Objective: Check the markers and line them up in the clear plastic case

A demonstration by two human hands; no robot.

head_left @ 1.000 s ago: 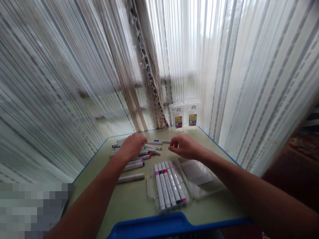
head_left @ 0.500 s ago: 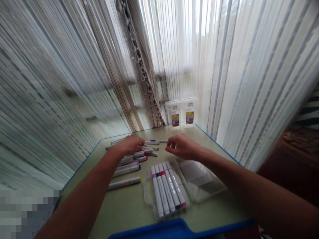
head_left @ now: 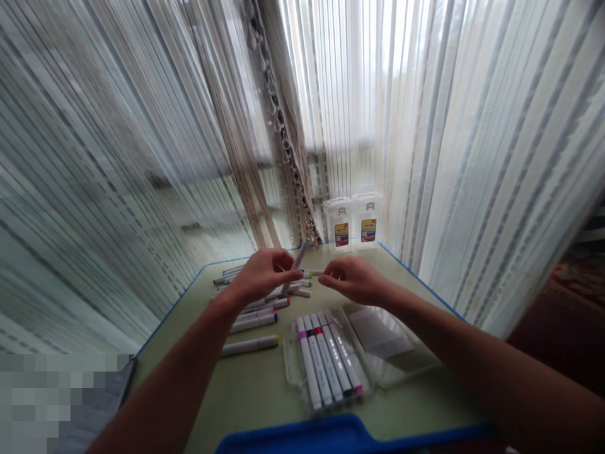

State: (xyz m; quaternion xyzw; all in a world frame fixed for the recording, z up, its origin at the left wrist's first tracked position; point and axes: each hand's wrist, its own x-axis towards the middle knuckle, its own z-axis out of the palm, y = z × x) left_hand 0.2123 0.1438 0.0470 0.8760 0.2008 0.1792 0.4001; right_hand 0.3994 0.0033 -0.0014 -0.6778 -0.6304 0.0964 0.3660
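Note:
My left hand (head_left: 267,272) is closed on a white marker (head_left: 297,260) with a green end, holding it tilted above the table. Beneath that hand several white markers (head_left: 255,318) with coloured ends lie in a loose row. My right hand (head_left: 354,277) hovers just to the right, its fingers loosely curled and the thumb apart, with nothing visible in them. Closer to me is an opened clear plastic case (head_left: 290,366). Several markers (head_left: 326,362) lie side by side in its left half, while a pale sheet shows in its lid (head_left: 380,334).
Two clear boxes with yellow labels (head_left: 341,233) (head_left: 368,230) stand upright at the table's far edge. The pale green table (head_left: 255,397) has a blue rim, with a raised blue part (head_left: 293,435) in front. Striped string curtains (head_left: 425,126) hang behind and beside it.
My left hand has risen from the loose markers with a green-ended one in its grip and moved right, towards my right hand. My right hand stays almost in place. The view has shifted slightly.

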